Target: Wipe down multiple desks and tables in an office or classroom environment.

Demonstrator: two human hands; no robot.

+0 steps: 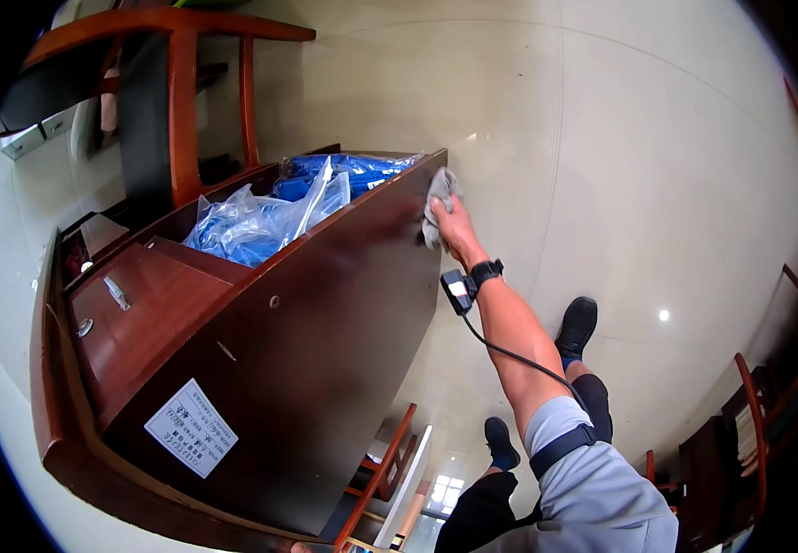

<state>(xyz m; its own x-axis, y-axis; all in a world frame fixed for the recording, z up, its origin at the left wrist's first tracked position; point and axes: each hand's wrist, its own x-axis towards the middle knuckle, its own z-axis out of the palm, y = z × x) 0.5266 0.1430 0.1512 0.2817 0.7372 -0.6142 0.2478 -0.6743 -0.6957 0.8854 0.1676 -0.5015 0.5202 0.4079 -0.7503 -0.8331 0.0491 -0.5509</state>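
Observation:
My right hand (455, 225) grips a crumpled grey cloth (440, 186) and presses it against the far edge of a dark brown wooden side panel (316, 332). The panel belongs to a wooden cabinet (53, 387) with a raised, worn rim. A white paper label (191, 427) with writing is stuck on the panel, near a pale scratch and a small round mark. Behind the panel, blue packages in clear plastic bags (260, 214) fill an open compartment. Only a fingertip of my left hand (300, 547) shows, by the cabinet's rim at the bottom edge; its grip is hidden.
A reddish wooden chair (184, 104) with dark panels stands against the cabinet's far side. Pale glossy floor tiles (634, 173) extend to the right. More wooden furniture (717, 456) stands at lower right. A black cabled device (459, 289) is strapped to my right wrist.

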